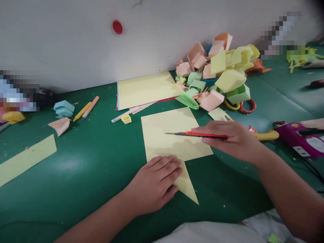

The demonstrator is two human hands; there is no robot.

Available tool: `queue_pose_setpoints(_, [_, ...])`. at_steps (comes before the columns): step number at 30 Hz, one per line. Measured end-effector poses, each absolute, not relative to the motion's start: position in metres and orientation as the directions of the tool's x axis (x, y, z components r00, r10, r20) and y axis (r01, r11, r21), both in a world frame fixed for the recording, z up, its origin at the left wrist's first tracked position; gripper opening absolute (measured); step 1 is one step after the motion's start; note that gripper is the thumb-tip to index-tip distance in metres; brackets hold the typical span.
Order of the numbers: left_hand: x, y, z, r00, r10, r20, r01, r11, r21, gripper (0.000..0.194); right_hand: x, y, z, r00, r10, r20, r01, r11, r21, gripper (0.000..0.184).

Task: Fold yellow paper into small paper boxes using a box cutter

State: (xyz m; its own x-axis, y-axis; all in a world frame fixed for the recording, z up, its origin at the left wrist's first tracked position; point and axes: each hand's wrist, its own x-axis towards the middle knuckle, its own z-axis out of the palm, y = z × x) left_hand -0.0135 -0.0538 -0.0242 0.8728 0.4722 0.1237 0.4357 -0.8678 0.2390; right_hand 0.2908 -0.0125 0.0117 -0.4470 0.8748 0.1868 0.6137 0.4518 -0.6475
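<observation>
The right hand's [229,138] grip is clamped on a red-and-black cutter [197,134], the rear end hidden, the blade over a yellow sheet [165,121]. The left hand [159,184] lies flat, grip unclosed — hiding whether a yellow triangle [186,184] joins the sheet. A paper strip [31,158] runs out of view; the green tabletop [101,168] meets a pale wall [76,44].

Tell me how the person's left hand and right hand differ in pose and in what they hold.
The left hand lies palm down on the yellow paper, while the right hand grips a red-and-black cutter. The left hand's fingers are stretched out; the right hand's are closed around the cutter. The left hand is at the sheet's near edge, the right hand by its right side. Both are bare.
</observation>
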Motion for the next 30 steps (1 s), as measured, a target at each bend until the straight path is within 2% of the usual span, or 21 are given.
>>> queue_pose_setpoints(5, [-0.013,-0.053,-0.024,0.873,0.462,0.158,0.424,-0.877,0.225,0.041,0.324,-0.020,-0.004,-0.581,0.809,0.091,0.448,0.411,-0.794,0.034])
queue_pose_setpoints(7, [-0.012,-0.053,-0.023,0.874,0.459,0.161,0.420,-0.879,0.226,0.040,0.333,-0.019,-0.010,-0.603,0.797,0.036,0.437,0.368,-0.821,0.034])
queue_pose_setpoints(11, [-0.012,-0.052,-0.021,0.872,0.464,0.156,0.426,-0.877,0.223,0.040,0.344,-0.015,-0.012,-0.594,0.803,-0.038,0.463,0.302,-0.833,0.036])
queue_pose_setpoints(17, [-0.012,-0.051,-0.022,0.870,0.466,0.161,0.426,-0.875,0.231,0.040,0.349,-0.015,-0.016,-0.589,0.805,-0.072,0.454,0.256,-0.853,0.037])
queue_pose_setpoints(25, [-0.012,-0.052,-0.022,0.863,0.470,0.183,0.422,-0.871,0.251,0.039,0.351,-0.014,-0.018,-0.594,0.804,-0.019,0.444,0.308,-0.842,0.037])
queue_pose_setpoints(30, [-0.011,-0.051,-0.022,0.862,0.470,0.190,0.422,-0.873,0.246,0.038,0.352,-0.015,-0.019,-0.602,0.796,-0.055,0.460,0.290,-0.839,0.037])
